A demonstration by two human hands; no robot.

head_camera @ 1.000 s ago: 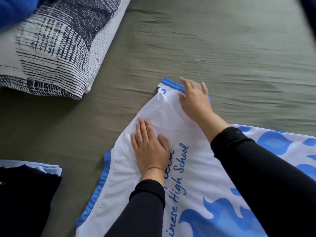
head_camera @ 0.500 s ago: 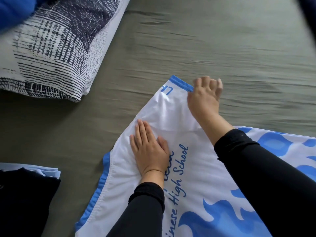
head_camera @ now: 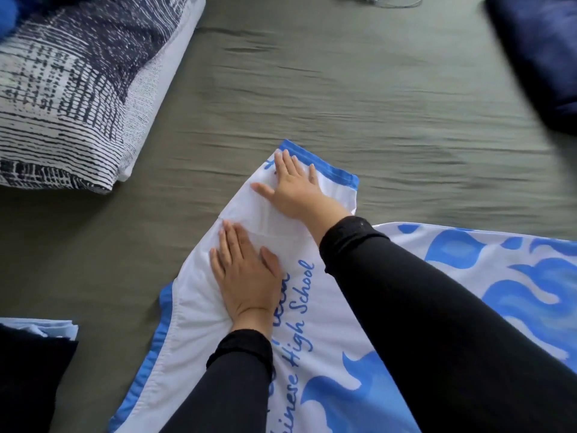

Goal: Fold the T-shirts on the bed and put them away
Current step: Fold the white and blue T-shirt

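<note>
Hands lie flat and spread on the white-and-blue T-shirt (head_camera: 327, 307) on the bed (head_camera: 343, 104), right hand (head_camera: 296, 189) farther out on the seemingly blue-trimmed sleeve (head_camera: 334, 182), left hand (head_camera: 246, 276) nearer its base.

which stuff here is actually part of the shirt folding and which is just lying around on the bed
Part of the job:
white and blue T-shirt, spread on the bed sheet
left hand, pressing flat on it
right hand, flat on the sleeve
folded clothes pile, lower left

Just lying about:
patterned pillow
dark blue bedding
</note>
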